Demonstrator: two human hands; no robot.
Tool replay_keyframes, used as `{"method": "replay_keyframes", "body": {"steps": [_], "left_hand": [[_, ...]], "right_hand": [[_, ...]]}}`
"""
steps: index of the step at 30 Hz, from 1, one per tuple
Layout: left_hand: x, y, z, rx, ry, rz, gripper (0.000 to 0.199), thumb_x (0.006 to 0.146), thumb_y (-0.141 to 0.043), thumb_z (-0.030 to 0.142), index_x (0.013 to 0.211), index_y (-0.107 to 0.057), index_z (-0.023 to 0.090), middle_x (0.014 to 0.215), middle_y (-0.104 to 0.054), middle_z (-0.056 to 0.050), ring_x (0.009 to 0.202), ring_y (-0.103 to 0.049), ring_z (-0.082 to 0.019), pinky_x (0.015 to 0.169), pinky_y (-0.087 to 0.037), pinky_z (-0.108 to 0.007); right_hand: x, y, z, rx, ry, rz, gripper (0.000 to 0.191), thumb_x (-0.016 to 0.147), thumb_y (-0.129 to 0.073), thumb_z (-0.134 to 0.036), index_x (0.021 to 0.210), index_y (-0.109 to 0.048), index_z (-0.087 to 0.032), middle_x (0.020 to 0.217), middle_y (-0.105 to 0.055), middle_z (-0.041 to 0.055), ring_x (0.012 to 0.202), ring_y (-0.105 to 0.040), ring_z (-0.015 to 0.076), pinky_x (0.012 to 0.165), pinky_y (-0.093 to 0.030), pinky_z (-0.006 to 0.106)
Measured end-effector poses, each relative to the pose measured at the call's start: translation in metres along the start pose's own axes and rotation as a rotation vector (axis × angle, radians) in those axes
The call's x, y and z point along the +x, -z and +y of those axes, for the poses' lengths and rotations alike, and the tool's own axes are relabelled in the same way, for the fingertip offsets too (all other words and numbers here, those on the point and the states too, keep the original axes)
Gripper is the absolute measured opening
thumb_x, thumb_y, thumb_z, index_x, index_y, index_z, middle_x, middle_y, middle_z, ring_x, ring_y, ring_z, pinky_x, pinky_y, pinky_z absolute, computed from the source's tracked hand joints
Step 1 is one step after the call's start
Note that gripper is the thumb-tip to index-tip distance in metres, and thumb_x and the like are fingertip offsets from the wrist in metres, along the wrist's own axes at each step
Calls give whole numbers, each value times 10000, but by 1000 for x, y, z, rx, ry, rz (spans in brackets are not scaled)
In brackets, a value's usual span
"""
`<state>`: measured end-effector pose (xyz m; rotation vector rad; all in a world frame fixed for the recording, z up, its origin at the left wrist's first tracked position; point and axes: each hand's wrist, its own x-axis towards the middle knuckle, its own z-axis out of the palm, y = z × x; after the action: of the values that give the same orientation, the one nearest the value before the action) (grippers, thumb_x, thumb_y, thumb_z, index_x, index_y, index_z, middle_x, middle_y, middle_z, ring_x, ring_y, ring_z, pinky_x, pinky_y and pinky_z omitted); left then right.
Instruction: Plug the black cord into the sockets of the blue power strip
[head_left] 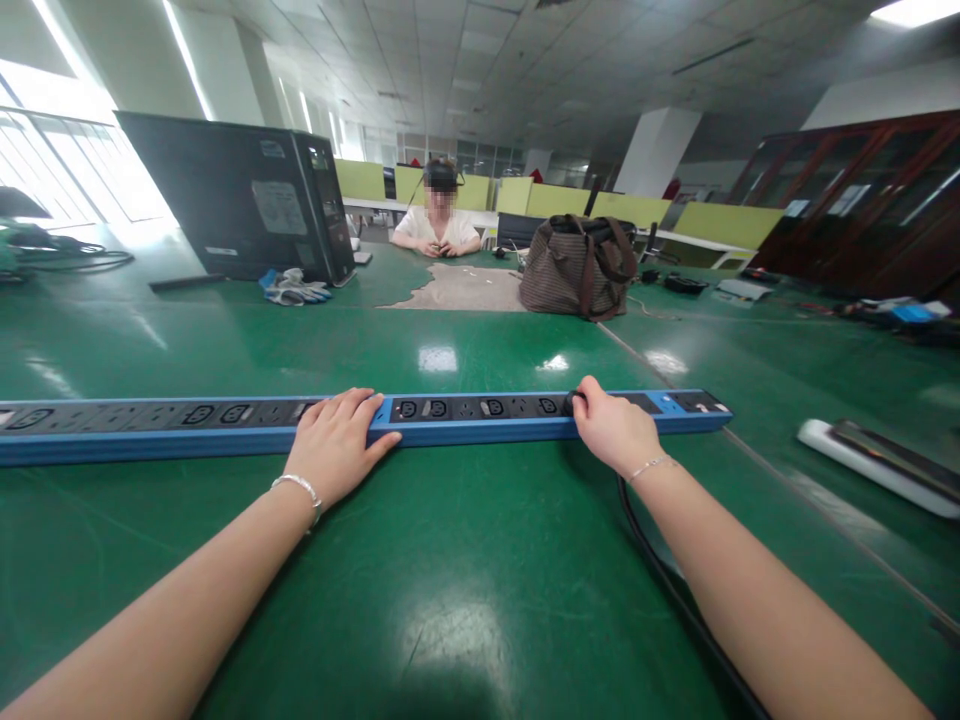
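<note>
A long blue power strip (480, 432) with black sockets along its top lies across the green table. My left hand (334, 440) rests over its middle, fingers stretched across the top and thumb out along the near side. Toward the strip's right end, my right hand (611, 428) is closed around a black plug (576, 400) at one of the sockets. Fingers hide most of the plug, so how far it sits in the socket cannot be seen. From under that hand a black cable (660, 575) runs down past my right forearm to the bottom edge.
A black computer case (232, 200) and gloves (294, 288) stand at the back left. Beyond a brown bag (574, 268) and grey sheet (465, 288), a person (439, 220) sits across the table. At right lies a white bar with a dark top (877, 465).
</note>
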<state>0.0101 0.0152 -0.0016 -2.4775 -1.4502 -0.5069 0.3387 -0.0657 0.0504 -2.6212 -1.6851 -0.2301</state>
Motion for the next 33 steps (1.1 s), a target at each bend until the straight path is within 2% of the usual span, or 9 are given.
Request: {"method": "replay_keyframes", "body": {"steps": [14,21,28,33], "left_hand": [[0,1,1,-1,15,-17,548,839,-382,549,1249,-482,200,1321,-509,-98,1202,-457,-272,1017,-298,-436],[0,1,1,-7,15,-14,544,840,-385,544,1247,-485,197,1317,-511,-104,1201,-457,-274,1015,-302,-446],[0,1,1,18,11,-15,542,844,-384,546,1242,-488,193,1324,-506,-94,1201,-458,-266,1013,-308,-433],[1,0,0,21,17,-19,544,843,-378,559,1245,-483,207,1323,-509,-87,1206,-457,-262,1007,-311,-430]], "right_hand": [[17,5,6,78,69,-79,307,882,-305,-351,1036,-534,-217,828,-650,105,761,-618,247,658,-415,324],[3,-1,-1,30,1,-5,365,901,-261,-364,1112,-513,-205,810,-652,116,749,-628,257,662,-421,341],[12,-5,8,147,41,14,314,869,-336,-373,1049,-550,-229,803,-659,84,754,-621,245,643,-414,311],[11,-7,9,235,11,51,308,848,-374,-384,1041,-562,-234,839,-666,73,777,-621,236,665,-412,299]]}}
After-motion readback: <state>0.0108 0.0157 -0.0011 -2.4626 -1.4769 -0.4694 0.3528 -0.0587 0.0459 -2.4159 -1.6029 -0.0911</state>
